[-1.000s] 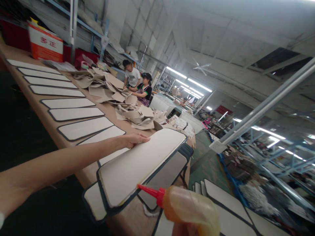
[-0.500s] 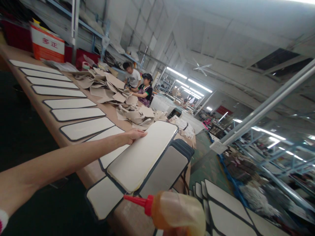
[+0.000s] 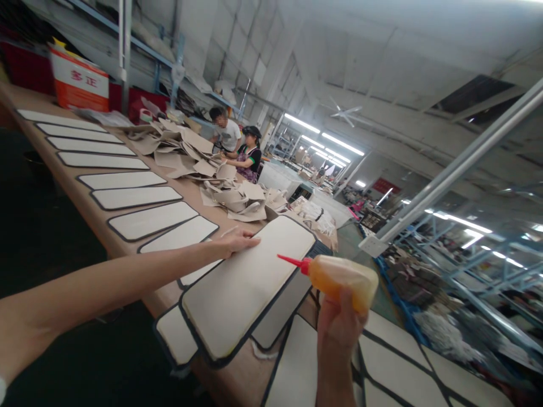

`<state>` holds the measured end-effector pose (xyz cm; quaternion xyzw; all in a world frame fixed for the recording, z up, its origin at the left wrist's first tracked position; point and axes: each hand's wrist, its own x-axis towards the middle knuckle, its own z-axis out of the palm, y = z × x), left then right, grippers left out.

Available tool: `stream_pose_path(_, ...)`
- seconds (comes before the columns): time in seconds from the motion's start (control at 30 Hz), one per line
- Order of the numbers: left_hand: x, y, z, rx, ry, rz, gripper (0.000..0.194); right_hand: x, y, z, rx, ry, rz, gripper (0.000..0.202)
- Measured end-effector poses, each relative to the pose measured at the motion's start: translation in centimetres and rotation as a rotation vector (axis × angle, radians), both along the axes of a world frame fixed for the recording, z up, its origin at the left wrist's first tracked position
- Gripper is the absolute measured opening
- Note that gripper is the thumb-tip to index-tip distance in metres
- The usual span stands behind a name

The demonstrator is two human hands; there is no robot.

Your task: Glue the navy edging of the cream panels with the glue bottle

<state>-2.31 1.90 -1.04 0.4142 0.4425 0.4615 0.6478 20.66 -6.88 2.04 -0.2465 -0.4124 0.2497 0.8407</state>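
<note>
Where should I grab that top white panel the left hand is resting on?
Take the panel by its long left edge, near the left hand, coming from the left. It lies flat on other panels, and that edge overhangs them, so fingers could probably slide under. The right hand holds the glue bottle over its right side.

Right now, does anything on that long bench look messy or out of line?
Yes. The top panel under the left hand lies skewed across those beneath, unlike the neat row. Beige offcuts are heaped loosely mid-bench.
</note>
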Motion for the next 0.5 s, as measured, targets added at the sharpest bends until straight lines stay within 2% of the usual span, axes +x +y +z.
stream_pose_path(0.17,1.0,-1.2,0.6,0.009,0.005,-0.05,0.054,1.4,1.4,0.3,0.03,0.024,-0.021,0.04)
stream_pose_path(0.5,1.6,-1.9,2.7,-0.014,-0.044,-0.143,0.041,2.4,1.2,0.0,0.015,-0.006,-0.051,0.043)
